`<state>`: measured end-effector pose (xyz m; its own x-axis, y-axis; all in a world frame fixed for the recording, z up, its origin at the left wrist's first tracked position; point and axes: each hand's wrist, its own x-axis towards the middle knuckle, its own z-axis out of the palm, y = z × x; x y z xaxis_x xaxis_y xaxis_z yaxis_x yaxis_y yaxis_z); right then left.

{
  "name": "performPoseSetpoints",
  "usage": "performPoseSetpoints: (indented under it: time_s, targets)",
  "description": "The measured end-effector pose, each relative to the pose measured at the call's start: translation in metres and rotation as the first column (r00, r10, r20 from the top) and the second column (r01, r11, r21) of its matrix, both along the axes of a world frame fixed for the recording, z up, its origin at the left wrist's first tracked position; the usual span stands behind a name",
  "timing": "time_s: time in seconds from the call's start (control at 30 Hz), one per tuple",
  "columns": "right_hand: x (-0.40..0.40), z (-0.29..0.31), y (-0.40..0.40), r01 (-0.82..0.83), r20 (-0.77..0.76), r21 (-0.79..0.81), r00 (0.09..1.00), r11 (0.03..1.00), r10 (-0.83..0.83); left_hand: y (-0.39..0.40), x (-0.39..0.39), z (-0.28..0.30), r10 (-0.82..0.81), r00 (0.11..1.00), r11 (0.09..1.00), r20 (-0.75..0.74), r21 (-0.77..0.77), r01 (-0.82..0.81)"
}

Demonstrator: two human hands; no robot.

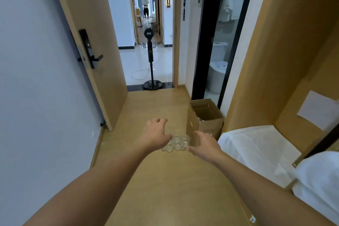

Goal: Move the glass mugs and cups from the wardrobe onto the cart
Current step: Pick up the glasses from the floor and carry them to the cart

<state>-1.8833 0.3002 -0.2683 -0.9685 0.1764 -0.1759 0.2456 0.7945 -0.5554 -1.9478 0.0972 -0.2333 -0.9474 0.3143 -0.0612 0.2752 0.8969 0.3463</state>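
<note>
You find nothing here that reads clearly. The fan (pixel 149 33) carries a pale mark on its dark hub, too small to make out. The lit sign (pixel 168 0) on the far wall shows characters, but they blur. The sheet (pixel 317 110) on the wooden panel looks blank.

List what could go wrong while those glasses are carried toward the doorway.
1. The glasses are bunched between the left hand and right hand, with no tray under them; one may slip out and break on the floor.
2. The open box stands just ahead on the right; a foot or elbow might catch it.
3. The fan and its cord sit in the doorway, a possible trip hazard.
</note>
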Motion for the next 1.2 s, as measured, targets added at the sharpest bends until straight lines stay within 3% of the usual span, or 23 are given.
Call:
performPoseSetpoints:
  time_s: [0.33,0.77,1.2]
  targets:
    - [-0.104,-0.026,0.009,-0.002,0.046,-0.046,0.999,0.999,0.004,0.014,-0.102,-0.038,0.007,0.999,1.0,0.045,-0.025,-0.006]
    - [-0.289,-0.057,0.078,0.001,0.112,-0.106,0.994,0.994,0.011,0.069,-0.266,-0.067,0.112,0.985,0.992,0.129,-0.075,-0.103]
    - [-0.392,-0.112,0.094,0.02,0.259,-0.145,0.966,0.989,0.019,0.082,-0.361,-0.112,0.146,0.956,0.981,0.255,-0.163,-0.106]
